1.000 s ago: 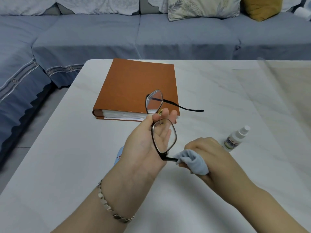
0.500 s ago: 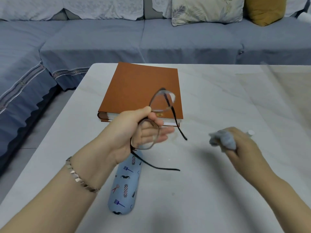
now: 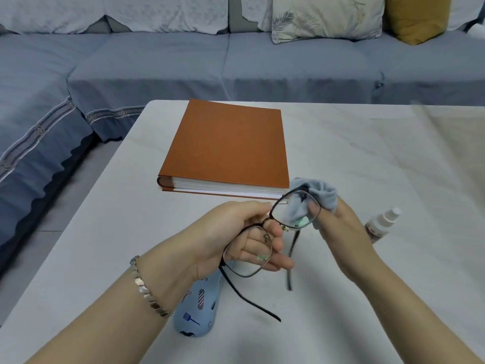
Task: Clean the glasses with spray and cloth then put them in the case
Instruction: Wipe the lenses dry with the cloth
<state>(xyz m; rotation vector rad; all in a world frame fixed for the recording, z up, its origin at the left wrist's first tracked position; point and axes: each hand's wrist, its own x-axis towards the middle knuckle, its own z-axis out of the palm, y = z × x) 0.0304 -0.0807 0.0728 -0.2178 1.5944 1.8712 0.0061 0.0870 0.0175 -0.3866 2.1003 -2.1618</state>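
Dark-framed glasses between both hands.

1. You are working in soft, even, rather cool indoor light; nothing is blown out or lost in darkness.
2. Shadows under your left hand and right hand fall faint and diffuse on the white table.
3. A pale, hazy sheen washes out the table's far right corner.
4. Small green reflections glint on the lenses of the glasses.
5. Wide-angle distortion bends the sofa and the table edges toward the frame borders.
6. The picture is slightly soft overall; the spray bottle looks blurred.
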